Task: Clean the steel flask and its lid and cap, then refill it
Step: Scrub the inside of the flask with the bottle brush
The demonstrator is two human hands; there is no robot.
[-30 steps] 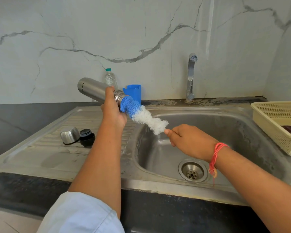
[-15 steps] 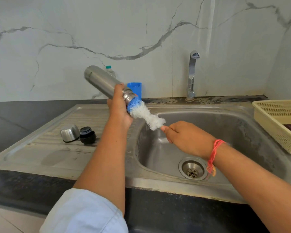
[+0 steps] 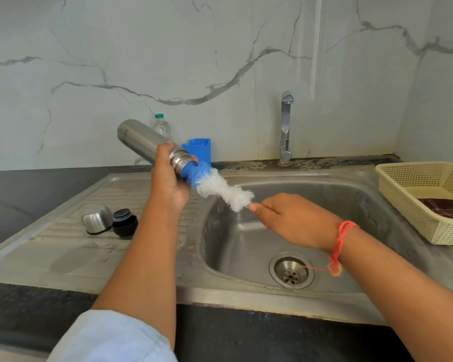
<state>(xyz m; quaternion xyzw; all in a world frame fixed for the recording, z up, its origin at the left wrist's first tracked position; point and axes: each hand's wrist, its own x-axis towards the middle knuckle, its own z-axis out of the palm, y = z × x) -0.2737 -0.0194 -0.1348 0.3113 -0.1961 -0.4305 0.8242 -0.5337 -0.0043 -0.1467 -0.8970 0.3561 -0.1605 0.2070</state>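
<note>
Left hand point(image 3: 169, 178) gripped the steel flask point(image 3: 144, 141) round its threaded neck, fingers and thumb curled about it. Flask was held in the air left of centre frame, tilted, base toward the upper left and open mouth down toward the right, above the edge where draining board point(image 3: 50, 257) meets sink point(image 3: 246, 296).

Bottle brush point(image 3: 220, 186): blue bristles at the flask mouth, partly inside; white bristles outside, running down-right over the basin. Right hand point(image 3: 290, 218) pinched the brush handle just behind the white bristles, fingers closed on it; the handle itself was hidden in the hand. Red thread point(image 3: 340, 241) round the right wrist, a loose end hanging over the drain point(image 3: 292, 270).

Steel cap point(image 3: 96, 219) and black lid point(image 3: 124, 222) lay on the draining board at left of frame, touching or very nearly so, just left of the left forearm, which covered the board behind it.

Behind the flask, against the marble wall: clear plastic bottle point(image 3: 162, 126) with a green top, partly hidden by the flask, and a blue holder point(image 3: 198, 150) just right of it. Tap point(image 3: 286, 126) stood at the back of the sink, upper centre-right, no water visible. Cream plastic basket point(image 3: 403, 199) at the right edge of the frame, beside the basin, with a dark cloth point(image 3: 447, 207) in it. Dark table point(image 3: 24, 194) surrounded the sink unit. Pale sleeve point(image 3: 110, 338) at the bottom edge
</note>
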